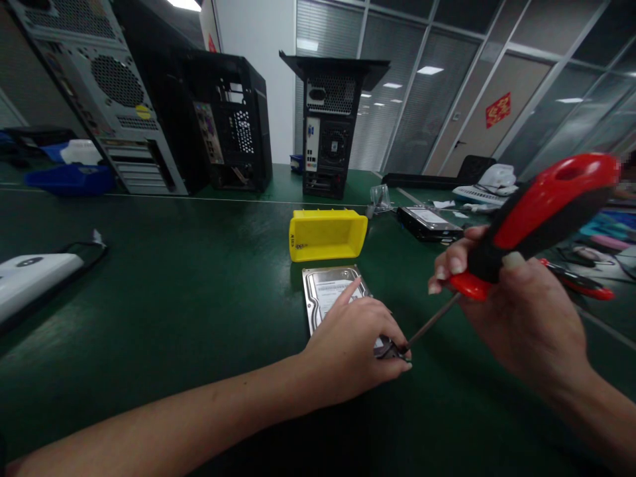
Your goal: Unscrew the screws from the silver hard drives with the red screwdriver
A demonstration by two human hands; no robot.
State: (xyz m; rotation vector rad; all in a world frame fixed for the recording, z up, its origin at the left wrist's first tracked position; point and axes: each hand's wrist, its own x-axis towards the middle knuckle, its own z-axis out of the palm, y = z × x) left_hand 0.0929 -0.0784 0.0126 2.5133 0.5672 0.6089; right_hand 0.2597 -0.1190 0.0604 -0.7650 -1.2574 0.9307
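Observation:
A silver hard drive with a white label lies on the green work table. My left hand is closed around its near right corner, covering much of the drive. In my right hand is a screwdriver with a thick red and black handle. Its thin shaft slants down to the left, and the tip meets the drive's corner close to my left fingertips. Whether the tip sits in a screw is too small to tell. Just beyond the drive stands a yellow plastic bin.
Computer cases stand along the back: a large one at left, an opened black one, and a black tower. More hard drives lie at right, near red-handled pliers. A white device with a cable is at left.

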